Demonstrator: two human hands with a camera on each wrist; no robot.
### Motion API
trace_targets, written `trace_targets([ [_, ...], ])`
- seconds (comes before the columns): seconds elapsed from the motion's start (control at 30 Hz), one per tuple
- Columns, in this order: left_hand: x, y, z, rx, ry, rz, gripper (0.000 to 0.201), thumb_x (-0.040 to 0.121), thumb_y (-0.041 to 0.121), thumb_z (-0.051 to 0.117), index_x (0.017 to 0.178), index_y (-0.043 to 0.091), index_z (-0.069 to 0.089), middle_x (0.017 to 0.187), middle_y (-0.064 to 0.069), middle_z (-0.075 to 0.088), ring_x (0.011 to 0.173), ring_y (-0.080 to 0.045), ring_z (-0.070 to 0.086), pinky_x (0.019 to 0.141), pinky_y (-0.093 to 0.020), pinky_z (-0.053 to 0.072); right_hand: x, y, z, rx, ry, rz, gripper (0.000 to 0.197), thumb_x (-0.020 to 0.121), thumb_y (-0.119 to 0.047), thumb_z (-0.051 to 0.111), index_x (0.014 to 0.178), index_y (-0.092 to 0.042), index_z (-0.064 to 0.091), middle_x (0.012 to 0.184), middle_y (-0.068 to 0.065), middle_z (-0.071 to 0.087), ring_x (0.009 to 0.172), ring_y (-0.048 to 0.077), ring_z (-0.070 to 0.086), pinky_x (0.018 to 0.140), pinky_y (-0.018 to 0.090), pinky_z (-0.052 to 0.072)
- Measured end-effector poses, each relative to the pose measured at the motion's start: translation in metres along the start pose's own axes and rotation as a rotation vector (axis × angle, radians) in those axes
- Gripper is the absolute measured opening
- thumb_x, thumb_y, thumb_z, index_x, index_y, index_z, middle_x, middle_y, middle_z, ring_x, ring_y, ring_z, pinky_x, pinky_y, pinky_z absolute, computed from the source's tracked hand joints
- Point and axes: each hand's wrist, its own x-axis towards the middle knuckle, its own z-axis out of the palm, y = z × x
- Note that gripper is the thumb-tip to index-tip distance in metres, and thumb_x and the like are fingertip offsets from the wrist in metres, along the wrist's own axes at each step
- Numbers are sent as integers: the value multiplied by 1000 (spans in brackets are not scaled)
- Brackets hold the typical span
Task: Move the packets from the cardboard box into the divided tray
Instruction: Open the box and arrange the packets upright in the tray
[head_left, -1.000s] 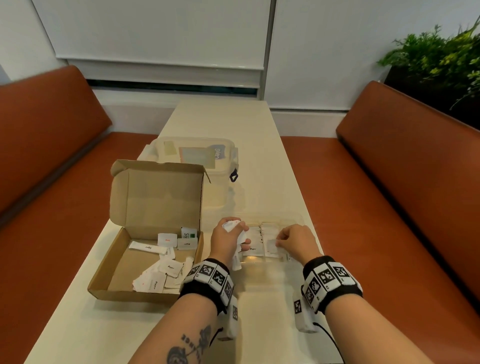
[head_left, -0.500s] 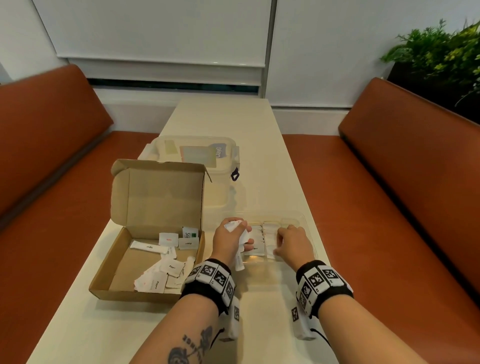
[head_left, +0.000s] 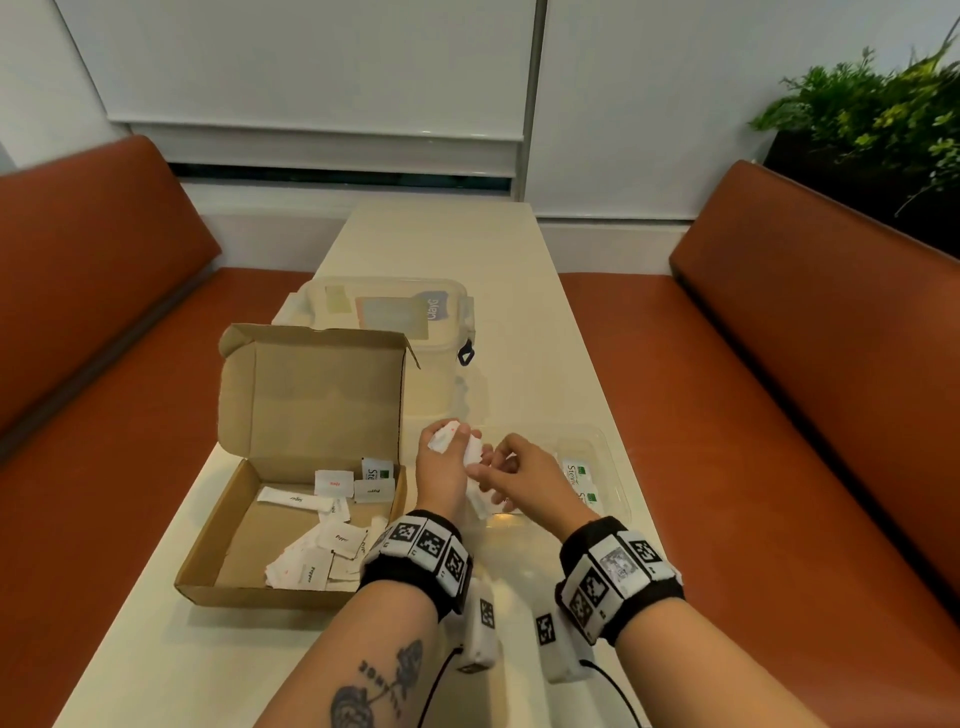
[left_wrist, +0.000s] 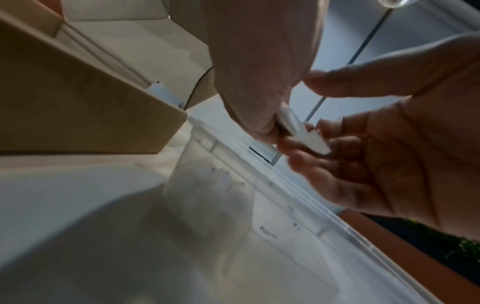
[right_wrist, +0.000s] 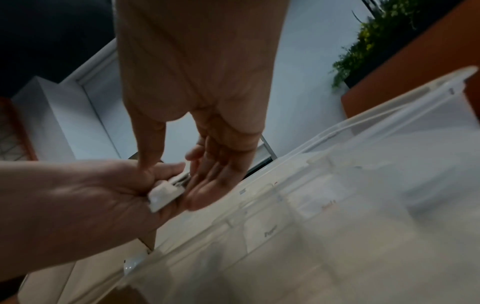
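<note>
Several white packets (head_left: 451, 441) sit bunched in the left hand (head_left: 441, 470), fingers curled round them over the divided tray (head_left: 613, 467); right hand (head_left: 524, 478) fingertips (right_wrist: 197, 197) pinch one packet's end. Cardboard box (head_left: 291, 488) lies just left.

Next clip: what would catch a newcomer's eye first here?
Both hands meet over the clear divided tray: the left hand grips a bunch of white packets while the right hand reaches in to take one. To their left, the open cardboard box holds more scattered packets.
</note>
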Motion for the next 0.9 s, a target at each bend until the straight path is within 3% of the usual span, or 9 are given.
trace_targets([
  [0.07, 0, 3, 1, -66, 19, 3, 17, 96, 6, 50, 111, 13, 45, 86, -12, 59, 70, -27, 57, 76, -44, 47, -2, -3, 2, 173, -42, 39, 31, 78, -14, 76, 79, -11, 45, 85, 2, 64, 59, 14, 57, 52, 22, 51],
  [0.17, 0, 5, 0, -88, 35, 20, 17, 96, 4, 50, 107, 16, 47, 84, -11, 59, 68, -26, 57, 69, -37, 49, -4, -5, 0, 185, -91, 41, 27, 74, -1, 76, 86, -7, 53, 74, 2, 63, 62, 12, 60, 54, 21, 52],
  [0.3, 3, 7, -2, -117, 79, 29, 10, 98, 7, 45, 104, 16, 47, 81, -13, 55, 62, -25, 53, 59, -32, 48, -2, -6, -7, 189, -74, 26, 11, 79, 3, 69, 89, -2, 65, 83, 9, 67, 65, 11, 63, 57, 18, 52],
  [0.43, 6, 10, -6, -107, 139, 47, 15, 99, 6, 42, 97, 19, 49, 81, -12, 57, 61, -24, 56, 56, -30, 51, 1, -8, -20, 295, -21, 57, 10, 83, 8, 61, 87, 0, 66, 75, 12, 65, 56, 14, 67, 58, 20, 56],
  [0.53, 9, 8, -8, -36, 173, 29, 15, 98, 5, 42, 101, 19, 49, 85, -11, 56, 62, -23, 56, 60, -32, 50, 3, -10, -32, 240, 112, -37, 14, 81, 3, 66, 82, -9, 72, 72, 0, 67, 61, 4, 64, 65, 14, 53],
  [0.6, 9, 6, -8, -17, 156, -11, 16, 98, 2, 41, 107, 13, 47, 85, -14, 54, 59, -23, 51, 53, -30, 48, 3, -13, -37, 170, 187, -109, 14, 79, 0, 69, 78, -14, 73, 70, -12, 65, 65, -1, 58, 67, 10, 46],
  [0.7, 6, 5, -7, -4, 97, -75, 13, 98, 6, 45, 110, 11, 46, 84, -16, 58, 55, -23, 48, 45, -25, 47, 5, -15, -39, 95, 215, -163, 14, 78, 3, 68, 77, -10, 74, 91, -3, 67, 82, 4, 59, 73, 9, 44],
  [0.8, 3, 6, -5, 11, 16, -71, 16, 96, 10, 52, 111, 8, 49, 83, -16, 60, 56, -21, 50, 45, -24, 46, 6, -13, -37, 14, 220, -175, 15, 78, 5, 66, 76, -7, 75, 89, -5, 65, 81, 0, 58, 67, 1, 40],
  [0.9, 0, 9, -4, 36, -27, -44, 22, 91, 7, 60, 111, 8, 52, 80, -11, 58, 55, -19, 51, 43, -22, 45, 6, -6, -34, -34, 186, -152, 14, 77, 4, 68, 76, -8, 75, 86, -8, 65, 80, -1, 57, 66, 0, 39],
])
